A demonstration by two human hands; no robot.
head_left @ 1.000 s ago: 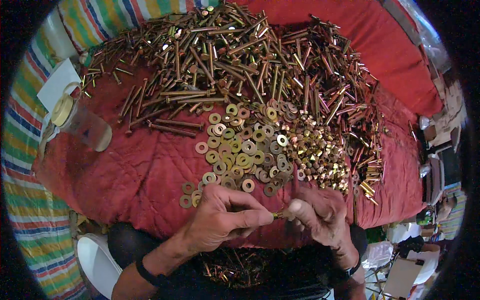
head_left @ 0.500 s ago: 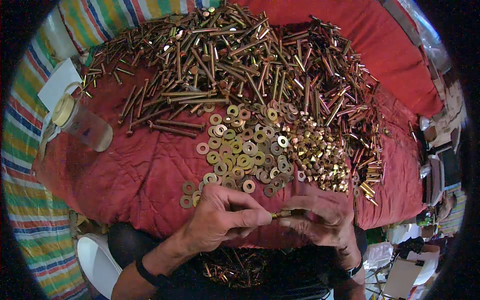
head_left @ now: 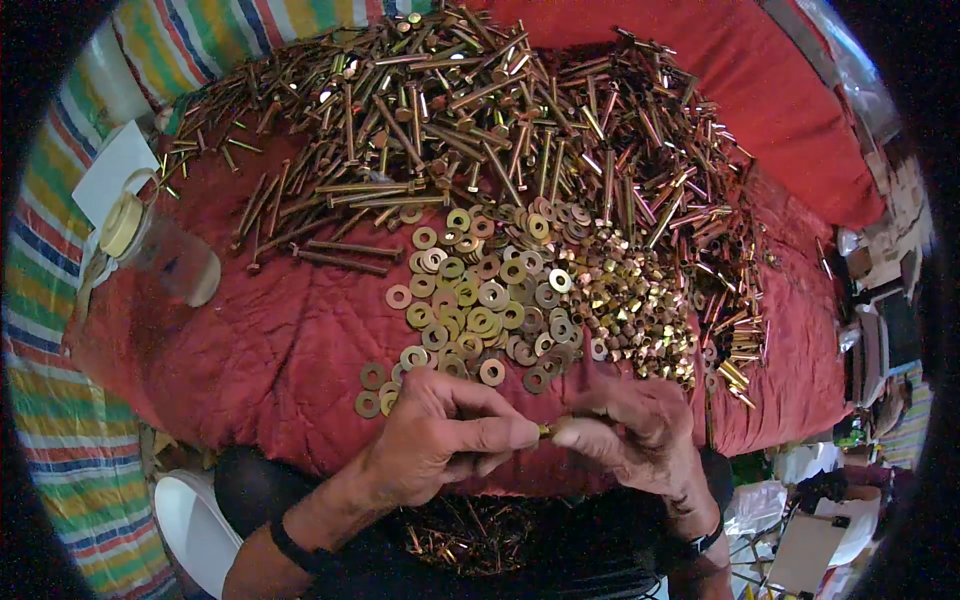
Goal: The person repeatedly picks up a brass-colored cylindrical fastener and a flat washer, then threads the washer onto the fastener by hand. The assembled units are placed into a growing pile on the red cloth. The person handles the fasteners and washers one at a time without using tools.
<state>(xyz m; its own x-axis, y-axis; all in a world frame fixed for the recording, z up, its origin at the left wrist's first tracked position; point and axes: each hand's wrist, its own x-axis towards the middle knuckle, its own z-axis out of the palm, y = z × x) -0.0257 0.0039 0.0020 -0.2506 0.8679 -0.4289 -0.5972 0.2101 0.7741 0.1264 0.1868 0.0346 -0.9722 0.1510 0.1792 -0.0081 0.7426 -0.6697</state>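
In front of the washer pile, my left hand [head_left: 450, 435] is closed in a pinch, thumb against fingers. Between its fingertips only the short end of a brass-coloured bolt [head_left: 545, 431] shows; the rest is hidden. My right hand [head_left: 640, 430] faces it, its thumb tip at the bolt's end. Its upper fingers are smeared by motion, so its grip is unclear. Just beyond both hands lie flat washers [head_left: 480, 320] in a loose heap. Brass-coloured nuts [head_left: 640, 310] are piled to the right of them.
A large heap of long bolts [head_left: 420, 120] covers the far side of the red quilted cloth [head_left: 290, 340]. At the left stands a clear jar [head_left: 175, 265] with a yellowish lid. More metal pieces [head_left: 470, 540] lie in my lap, beside a white stool [head_left: 190, 525].
My right fingers have shifted on the bolt, the upper ones lifting from the thumb. Less of the bolt shows between my hands. My left hand keeps its pinch.
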